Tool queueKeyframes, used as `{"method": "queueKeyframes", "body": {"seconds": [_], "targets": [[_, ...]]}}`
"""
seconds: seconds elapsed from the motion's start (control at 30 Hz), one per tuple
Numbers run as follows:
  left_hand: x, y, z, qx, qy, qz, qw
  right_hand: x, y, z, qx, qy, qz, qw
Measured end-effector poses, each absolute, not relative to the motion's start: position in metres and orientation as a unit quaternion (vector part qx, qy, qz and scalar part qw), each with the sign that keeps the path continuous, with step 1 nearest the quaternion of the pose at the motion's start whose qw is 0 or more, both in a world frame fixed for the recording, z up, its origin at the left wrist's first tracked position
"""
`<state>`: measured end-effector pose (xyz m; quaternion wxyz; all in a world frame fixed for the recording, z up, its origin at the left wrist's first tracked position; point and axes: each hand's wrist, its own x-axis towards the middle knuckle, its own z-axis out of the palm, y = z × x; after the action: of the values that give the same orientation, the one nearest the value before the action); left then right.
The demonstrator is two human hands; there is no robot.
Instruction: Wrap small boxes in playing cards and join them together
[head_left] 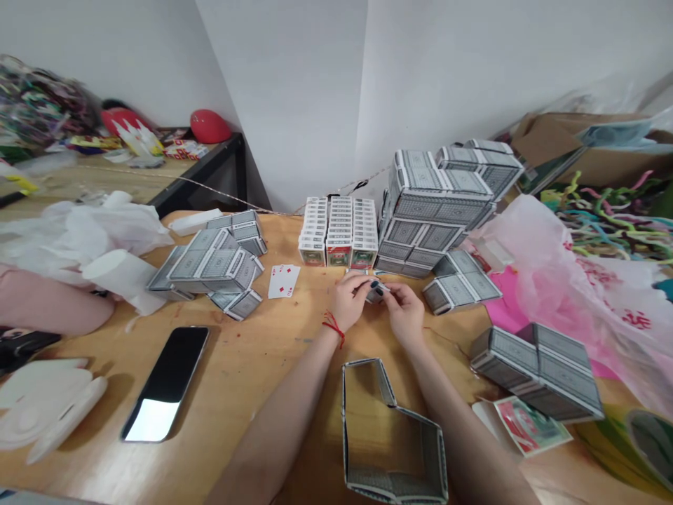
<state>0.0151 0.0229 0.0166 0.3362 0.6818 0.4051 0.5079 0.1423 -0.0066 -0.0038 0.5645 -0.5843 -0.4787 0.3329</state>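
My left hand (351,298), with a red string at the wrist, and my right hand (404,308) meet over the wooden table (252,372), both closed on one small deck of cards (376,290). Just beyond them stand three rows of small card packs (339,231). Two loose playing cards (283,280) lie face up to the left. An empty grey patterned box sleeve (389,435) lies open between my forearms.
Stacks of grey card boxes stand at the back right (436,203), right (541,372) and left (215,266). A black phone (167,382) lies at the left. A pink plastic bag (578,287) is on the right, white bags (78,231) on the left.
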Motion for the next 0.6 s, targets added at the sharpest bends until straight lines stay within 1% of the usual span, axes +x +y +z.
{"method": "queueKeyframes", "body": {"seconds": [0.17,0.6], "targets": [[0.0163,0.0274,0.0126,0.646,0.417,0.518,0.375,0.1407,-0.0081,-0.0046,-0.59,-0.497,0.342,0.536],[0.0233,0.0251,0.0063,0.597,0.458,0.504,0.424,0.14,-0.0127,0.0036,-0.605,-0.549,0.279,0.505]]}}
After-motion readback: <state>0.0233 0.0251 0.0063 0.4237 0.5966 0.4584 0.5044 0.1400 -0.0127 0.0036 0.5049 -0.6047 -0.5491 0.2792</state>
